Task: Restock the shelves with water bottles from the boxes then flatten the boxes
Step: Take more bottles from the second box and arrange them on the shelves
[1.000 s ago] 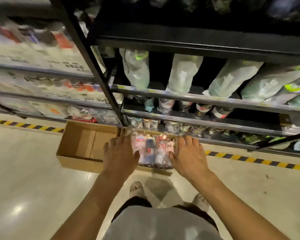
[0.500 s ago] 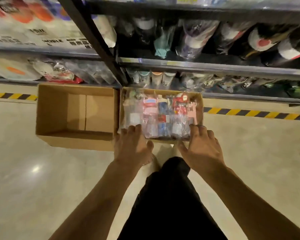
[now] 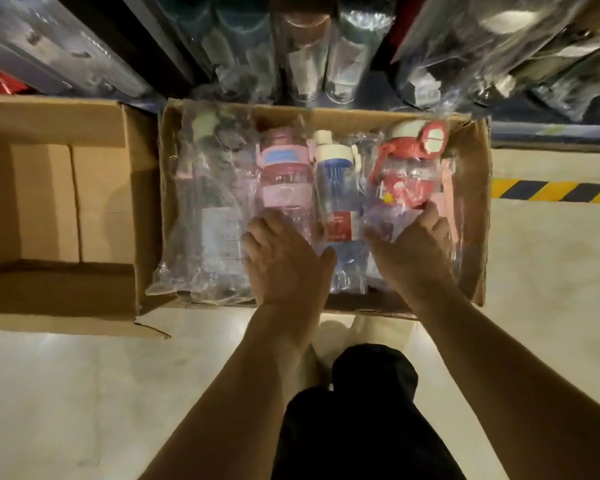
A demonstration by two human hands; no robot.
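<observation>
At the far left, the empty box point(image 3: 66, 202) is standing open on the floor point(image 3: 84, 393), not yet flattened. Just beside it, touching its side, the full box point(image 3: 478, 202) is sitting in front of the bottom shelf point(image 3: 291, 46), where some bottles are already standing.

Inside the full box the water bottles are lying side by side in clear plastic wrap: a clear bottle point(image 3: 208, 220) at the left, then a pink bottle point(image 3: 281, 174), a blue bottle point(image 3: 336, 188) and a red bottle point(image 3: 409, 168).

A moment ago the person was only reaching to the near edge of this box. Now the person is bending much lower and both hands are inside it, apart from each other. The left hand point(image 3: 284, 258) is resting on the lower part of the pink bottle with the thumb spread toward the blue one; it is not clamping anything that I can see. The right hand point(image 3: 413, 251) is lying on the wrap below the red bottle, and I cannot tell if its fingers are pinching it.

I am judging that the first pick from this box is only starting, so most of the restocking is still ahead.

Further right, the striped tape point(image 3: 551, 190) is running along the floor.
</observation>
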